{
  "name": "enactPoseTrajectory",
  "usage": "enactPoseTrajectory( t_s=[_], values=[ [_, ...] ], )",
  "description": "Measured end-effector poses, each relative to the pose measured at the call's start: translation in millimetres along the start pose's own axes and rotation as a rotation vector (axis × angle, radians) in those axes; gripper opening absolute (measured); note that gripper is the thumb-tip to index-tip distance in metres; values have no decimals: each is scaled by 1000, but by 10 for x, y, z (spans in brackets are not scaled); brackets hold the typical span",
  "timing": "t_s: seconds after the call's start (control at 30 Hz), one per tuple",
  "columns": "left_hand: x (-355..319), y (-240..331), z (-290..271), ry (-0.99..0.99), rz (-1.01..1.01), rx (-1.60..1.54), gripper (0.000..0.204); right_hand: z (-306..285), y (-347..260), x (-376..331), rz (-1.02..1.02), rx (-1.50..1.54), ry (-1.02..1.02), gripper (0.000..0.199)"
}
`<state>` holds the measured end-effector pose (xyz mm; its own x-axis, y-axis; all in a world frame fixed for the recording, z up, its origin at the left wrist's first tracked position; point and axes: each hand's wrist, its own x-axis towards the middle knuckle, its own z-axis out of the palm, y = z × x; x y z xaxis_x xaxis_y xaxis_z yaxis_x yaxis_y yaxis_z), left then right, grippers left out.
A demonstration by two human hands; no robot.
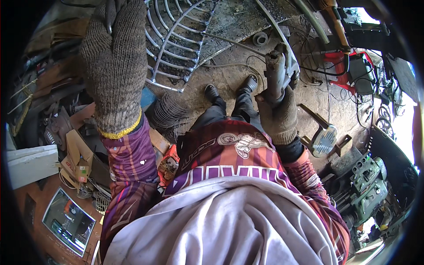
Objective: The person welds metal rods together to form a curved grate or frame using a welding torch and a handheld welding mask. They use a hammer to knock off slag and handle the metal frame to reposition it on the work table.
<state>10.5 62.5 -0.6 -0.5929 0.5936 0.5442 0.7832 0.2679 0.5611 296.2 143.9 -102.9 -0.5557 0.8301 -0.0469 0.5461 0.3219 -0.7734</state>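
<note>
My left hand [115, 62], in a brown knitted glove with a yellow cuff, is raised high at the upper left and closed around a thin dark curved bar [109, 15] near the top edge. My right hand [278, 112], also gloved, grips the grey body of an angle grinder [279, 68], held out in front of my chest with its cable trailing off over the floor. A silver metal frame of curved rods [176, 44] lies on the dirt floor just right of my left hand. My black shoes [249, 84] stand below the grinder.
A red welding machine [349, 70] with cables sits at the upper right. A green engine block [369, 185] is at the right. Coiled wire [170, 115], cardboard scraps [77, 159] and a framed glass pane [68, 221] crowd the left. A metal stand [324, 139] is near my right elbow.
</note>
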Motion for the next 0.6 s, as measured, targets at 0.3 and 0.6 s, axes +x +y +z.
enactPoseTrajectory(
  t_s=[0.3,0.6],
  values=[
    [67,-581,-175,-64,529,532,36,63,172,-67,-58,36,10,55],
    [172,-555,-172,-31,51,90,33,-5,-100,49,-138,-36,-3,55]
  ],
)
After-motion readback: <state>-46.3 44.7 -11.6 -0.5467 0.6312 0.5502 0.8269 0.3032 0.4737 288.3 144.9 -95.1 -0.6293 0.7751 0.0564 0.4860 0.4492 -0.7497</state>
